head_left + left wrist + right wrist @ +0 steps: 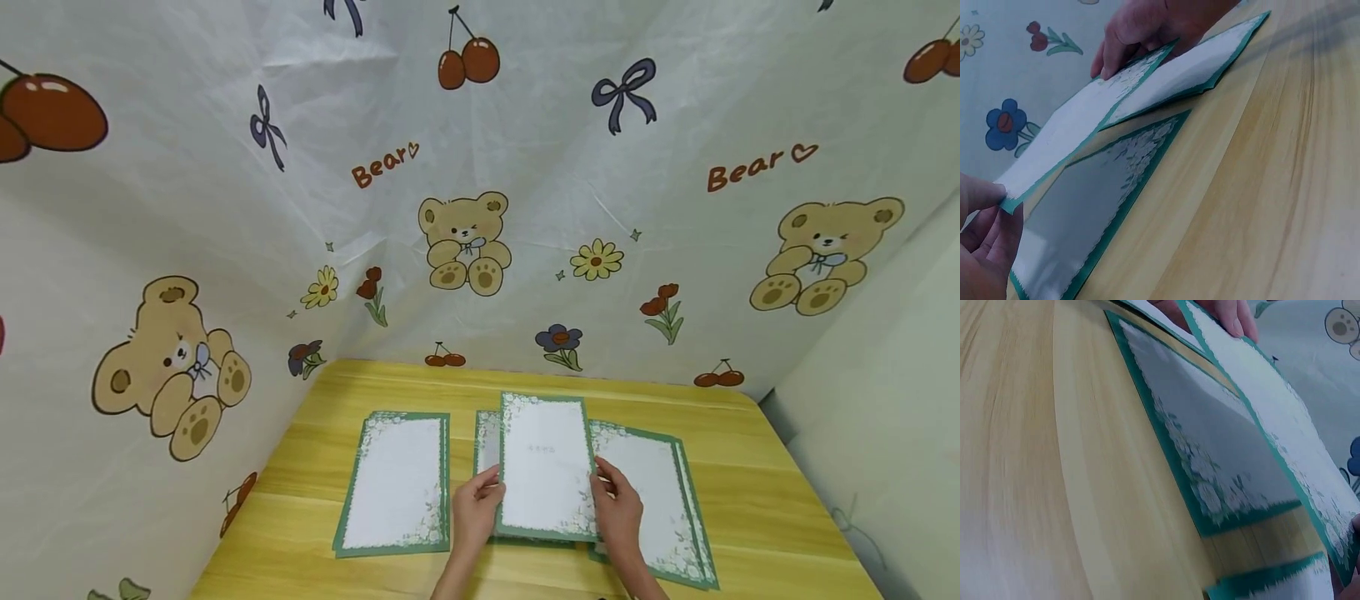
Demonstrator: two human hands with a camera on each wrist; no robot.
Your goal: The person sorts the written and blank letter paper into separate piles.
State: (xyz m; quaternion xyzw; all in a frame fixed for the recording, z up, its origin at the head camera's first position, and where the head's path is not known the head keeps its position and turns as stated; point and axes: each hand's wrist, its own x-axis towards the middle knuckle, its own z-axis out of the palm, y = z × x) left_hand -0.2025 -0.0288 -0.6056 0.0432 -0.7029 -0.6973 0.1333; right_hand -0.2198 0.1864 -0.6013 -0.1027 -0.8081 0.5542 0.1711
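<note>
A white sheet of paper (543,467) with a green border and floral corners is held up, tilted, above the table. My left hand (476,504) pinches its left edge between thumb and fingers, and my right hand (618,508) pinches the right edge. Faint print, too small to read, shows in the sheet's middle. Beneath it lies matching paper (487,437), mostly covered in the head view; the left wrist view shows a gap between this lower paper (1097,194) and the raised sheet (1079,119).
More green-bordered sheets lie in a left pile (393,492) and a right pile (652,492), their edges slightly uneven. All rest on a yellow wood-grain table (772,492). A bear-print cloth (540,167) hangs behind the table and along its left side.
</note>
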